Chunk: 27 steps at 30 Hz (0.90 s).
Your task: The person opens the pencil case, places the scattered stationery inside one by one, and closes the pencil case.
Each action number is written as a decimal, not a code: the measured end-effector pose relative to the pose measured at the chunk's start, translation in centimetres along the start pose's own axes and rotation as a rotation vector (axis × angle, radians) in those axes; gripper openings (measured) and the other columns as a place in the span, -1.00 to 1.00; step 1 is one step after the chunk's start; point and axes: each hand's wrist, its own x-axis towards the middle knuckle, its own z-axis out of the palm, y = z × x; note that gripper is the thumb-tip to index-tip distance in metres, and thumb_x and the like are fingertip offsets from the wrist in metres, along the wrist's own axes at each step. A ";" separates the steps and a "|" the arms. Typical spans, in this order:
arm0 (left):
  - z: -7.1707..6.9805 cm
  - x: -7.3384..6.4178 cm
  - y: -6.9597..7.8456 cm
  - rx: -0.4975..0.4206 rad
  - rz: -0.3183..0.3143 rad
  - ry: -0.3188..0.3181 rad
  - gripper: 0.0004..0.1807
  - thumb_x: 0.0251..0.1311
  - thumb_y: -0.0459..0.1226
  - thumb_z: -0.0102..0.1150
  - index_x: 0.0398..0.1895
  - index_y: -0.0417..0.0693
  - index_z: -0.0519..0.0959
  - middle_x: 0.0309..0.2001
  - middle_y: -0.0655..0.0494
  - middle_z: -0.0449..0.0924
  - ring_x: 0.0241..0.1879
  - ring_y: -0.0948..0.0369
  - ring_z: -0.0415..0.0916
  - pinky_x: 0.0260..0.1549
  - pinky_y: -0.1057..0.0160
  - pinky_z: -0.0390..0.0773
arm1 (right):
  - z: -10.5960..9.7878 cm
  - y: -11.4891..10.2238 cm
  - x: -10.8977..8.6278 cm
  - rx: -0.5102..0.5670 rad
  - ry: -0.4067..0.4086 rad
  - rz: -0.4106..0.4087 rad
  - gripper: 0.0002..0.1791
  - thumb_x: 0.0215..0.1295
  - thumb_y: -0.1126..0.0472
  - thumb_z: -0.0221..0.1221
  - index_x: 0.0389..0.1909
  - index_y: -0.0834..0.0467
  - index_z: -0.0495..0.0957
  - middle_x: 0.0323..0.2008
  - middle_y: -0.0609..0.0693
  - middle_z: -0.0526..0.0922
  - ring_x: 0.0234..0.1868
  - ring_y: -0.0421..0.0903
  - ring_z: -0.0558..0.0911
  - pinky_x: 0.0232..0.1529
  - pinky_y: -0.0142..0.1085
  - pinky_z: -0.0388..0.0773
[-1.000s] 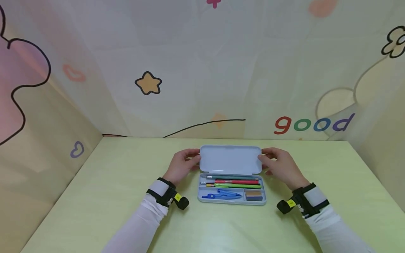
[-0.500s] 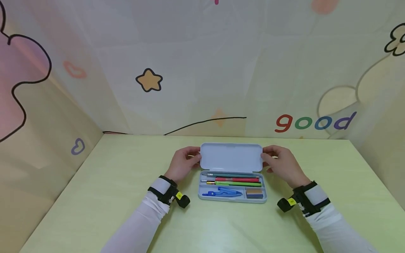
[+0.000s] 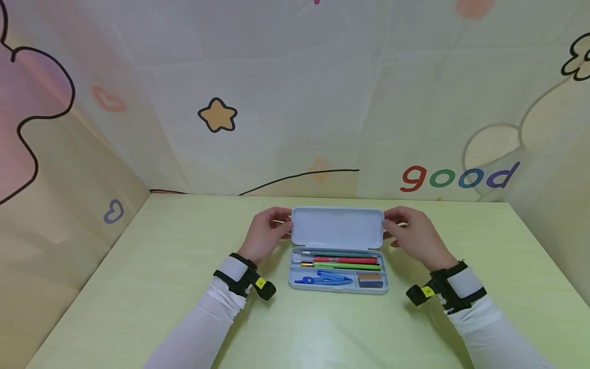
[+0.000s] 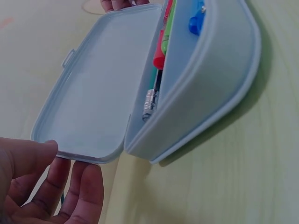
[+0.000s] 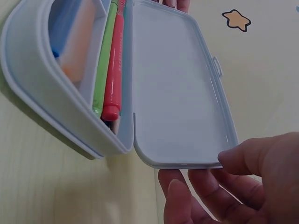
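A light blue pencil case (image 3: pixel 322 288) lies on the table with its hinged lid (image 3: pixel 338 227) raised and leaning back. At the lid's left end my left hand (image 3: pixel 266 231) pinches the edge, thumb on the inner side and fingers behind. My right hand (image 3: pixel 415 233) holds the opposite end the same way. In the case's back compartment lie a teal pencil (image 3: pixel 338 253), a red pen (image 3: pixel 352 260) and a green pen (image 3: pixel 350 266). A blue compass (image 3: pixel 324 279) sits in the front left compartment, and an eraser (image 3: pixel 371 280) in the front right one.
The pale yellow-green table (image 3: pixel 184 266) extends around the case on all sides. Behind it hangs a printed cloth backdrop (image 3: pixel 295 128) that meets the table's far edge. A small latch (image 5: pixel 217 66) sticks out from the lid's outer edge.
The head view has tilted slightly, so the whole scene sits a little higher in it. Both hands stay on the lid's ends, and the lid looks much the same.
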 end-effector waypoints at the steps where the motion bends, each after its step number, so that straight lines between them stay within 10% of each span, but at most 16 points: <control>1: 0.0 0.0 0.1 0.009 0.006 0.002 -0.67 0.46 -0.42 0.28 0.24 -0.19 0.63 -0.01 -0.11 0.63 -0.14 0.03 0.65 -0.07 0.14 0.75 | -0.1 -0.1 0.0 -0.005 0.000 -0.003 -0.57 0.65 0.16 0.10 0.32 0.37 0.49 0.02 0.29 0.65 -0.08 0.18 0.77 -0.22 -0.29 0.72; 15: -0.1 -0.8 1.8 0.098 0.054 0.026 -0.71 0.53 -0.23 0.27 0.18 -0.15 0.65 0.03 -0.04 0.65 -0.14 0.05 0.67 -0.06 0.07 0.75 | -0.6 -1.6 -0.4 -0.084 0.018 -0.038 -0.53 0.63 -0.01 0.16 0.22 0.32 0.56 0.04 0.27 0.69 -0.11 0.13 0.77 -0.24 -0.27 0.73; 27: -0.2 -1.5 2.6 0.150 0.056 0.005 -0.74 0.45 -0.39 0.30 0.15 -0.17 0.63 -0.02 -0.08 0.62 -0.14 0.04 0.65 -0.05 0.09 0.75 | -0.8 -2.2 -1.0 -0.194 0.009 -0.097 -0.65 0.50 0.30 0.26 0.22 0.33 0.60 -0.02 0.25 0.68 -0.08 0.19 0.69 -0.13 -0.07 0.75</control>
